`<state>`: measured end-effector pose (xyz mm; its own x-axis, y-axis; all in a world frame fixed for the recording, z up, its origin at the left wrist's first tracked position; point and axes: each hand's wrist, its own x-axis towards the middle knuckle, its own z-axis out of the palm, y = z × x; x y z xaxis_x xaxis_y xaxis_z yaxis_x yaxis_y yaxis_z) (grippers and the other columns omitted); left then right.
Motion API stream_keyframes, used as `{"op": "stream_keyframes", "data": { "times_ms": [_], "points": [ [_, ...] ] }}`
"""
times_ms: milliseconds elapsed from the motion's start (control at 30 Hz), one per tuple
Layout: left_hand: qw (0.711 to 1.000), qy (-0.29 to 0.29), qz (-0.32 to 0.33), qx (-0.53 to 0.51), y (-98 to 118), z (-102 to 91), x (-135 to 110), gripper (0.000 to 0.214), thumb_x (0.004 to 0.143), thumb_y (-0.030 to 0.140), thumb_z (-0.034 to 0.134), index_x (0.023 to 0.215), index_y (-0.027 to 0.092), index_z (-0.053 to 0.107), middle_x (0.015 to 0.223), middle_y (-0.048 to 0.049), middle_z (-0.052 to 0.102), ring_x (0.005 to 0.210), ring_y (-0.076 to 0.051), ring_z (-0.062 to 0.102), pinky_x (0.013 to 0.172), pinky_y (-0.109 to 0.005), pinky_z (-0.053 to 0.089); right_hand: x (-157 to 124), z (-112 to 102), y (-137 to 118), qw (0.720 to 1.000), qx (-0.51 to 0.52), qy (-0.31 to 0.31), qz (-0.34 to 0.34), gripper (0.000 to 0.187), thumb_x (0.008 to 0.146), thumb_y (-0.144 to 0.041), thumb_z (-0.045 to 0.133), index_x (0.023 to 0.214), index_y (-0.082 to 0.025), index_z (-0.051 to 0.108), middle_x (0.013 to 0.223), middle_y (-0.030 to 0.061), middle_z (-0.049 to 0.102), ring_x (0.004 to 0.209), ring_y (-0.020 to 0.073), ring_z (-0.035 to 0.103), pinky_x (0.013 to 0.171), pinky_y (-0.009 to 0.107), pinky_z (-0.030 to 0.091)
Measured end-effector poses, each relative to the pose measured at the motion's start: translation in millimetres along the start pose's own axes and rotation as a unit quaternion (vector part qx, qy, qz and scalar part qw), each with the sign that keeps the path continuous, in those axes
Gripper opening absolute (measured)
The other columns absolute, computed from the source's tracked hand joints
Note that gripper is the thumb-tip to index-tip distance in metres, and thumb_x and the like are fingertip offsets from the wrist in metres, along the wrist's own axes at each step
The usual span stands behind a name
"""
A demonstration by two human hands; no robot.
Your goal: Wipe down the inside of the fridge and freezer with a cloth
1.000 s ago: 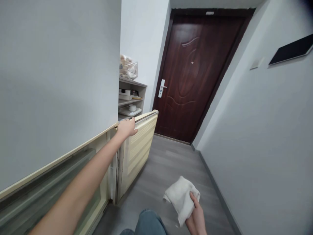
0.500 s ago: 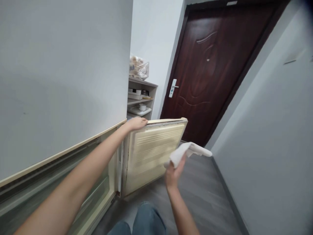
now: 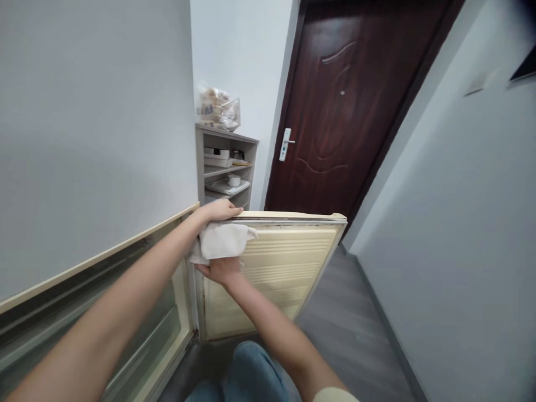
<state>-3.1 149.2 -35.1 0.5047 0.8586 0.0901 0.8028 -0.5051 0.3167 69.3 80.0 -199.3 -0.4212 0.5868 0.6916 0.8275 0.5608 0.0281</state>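
Observation:
My left hand [image 3: 218,211] grips the top edge of an open cream-coloured door [image 3: 288,262] of a low appliance, near its hinge side. My right hand [image 3: 221,269] holds a white cloth [image 3: 220,241] and presses it against the door's ribbed inner face, just under my left hand. The door stands swung wide, its inner panel facing me. The appliance body [image 3: 125,312] runs along the wall on my left, its inside mostly hidden behind my left arm.
A grey open shelf unit [image 3: 226,167] with dishes stands beyond the appliance, a clear bag of goods [image 3: 218,109] on top. A dark brown door [image 3: 347,106] with a white handle closes off the corridor. Grey floor [image 3: 355,329] lies to the right. My jeans-clad knee [image 3: 247,368] is below.
The cream door has swung further open. My right hand has moved left with the cloth, from mid-air to the door's inner face under my left hand.

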Motion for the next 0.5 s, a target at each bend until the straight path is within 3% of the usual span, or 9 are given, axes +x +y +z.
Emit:
{"op": "stream_keyframes", "data": {
  "times_ms": [133, 300, 400, 500],
  "points": [
    [1.000, 0.000, 0.011, -0.007, -2.0, -1.1, -1.5, 0.062, 0.076, 0.071, 0.032, 0.068, 0.020, 0.067, 0.069, -0.0028, 0.067, 0.066, -0.019, 0.058, 0.060, -0.029, 0.038, -10.2, -8.6, 25.0, 1.000, -0.024, -0.016, -0.011, 0.055, 0.098, -0.037, 0.038, 0.147, -0.011, 0.035, 0.144, 0.0134, 0.046, 0.137, 0.0315, 0.033, 0.114, 0.056, 0.013],
    [1.000, 0.008, 0.027, 0.006, -1.0, 0.3, -4.6, 0.062, 0.076, 0.073, 0.032, 0.065, 0.021, 0.065, 0.066, -0.0022, 0.066, 0.066, -0.019, 0.056, 0.059, -0.030, 0.035, -43.0, -29.1, 81.3, 0.998, -0.046, 0.028, 0.021, 0.054, 0.093, -0.041, 0.042, 0.142, -0.016, 0.046, 0.144, 0.0126, 0.047, 0.137, 0.0342, 0.032, 0.115, 0.057, 0.011],
    [0.999, 0.013, 0.032, 0.018, 0.4, 0.7, -6.2, 0.064, 0.076, 0.075, 0.031, 0.068, 0.022, 0.067, 0.071, -0.0033, 0.068, 0.069, -0.021, 0.058, 0.061, -0.030, 0.035, -72.1, -52.9, 128.0, 0.991, -0.051, 0.077, 0.093, 0.058, 0.086, -0.046, 0.048, 0.136, -0.017, 0.051, 0.140, 0.0139, 0.049, 0.137, 0.0355, 0.030, 0.115, 0.056, 0.014],
    [0.999, 0.009, 0.030, 0.024, 1.8, -0.2, -7.3, 0.064, 0.076, 0.075, 0.030, 0.067, 0.023, 0.066, 0.070, -0.0031, 0.068, 0.069, -0.021, 0.058, 0.062, -0.031, 0.036, -100.3, -82.7, 180.2, 0.966, -0.068, 0.161, 0.190, 0.060, 0.079, -0.049, 0.050, 0.127, -0.014, 0.057, 0.134, 0.0171, 0.053, 0.136, 0.0377, 0.030, 0.113, 0.057, 0.016]
  ]
}}
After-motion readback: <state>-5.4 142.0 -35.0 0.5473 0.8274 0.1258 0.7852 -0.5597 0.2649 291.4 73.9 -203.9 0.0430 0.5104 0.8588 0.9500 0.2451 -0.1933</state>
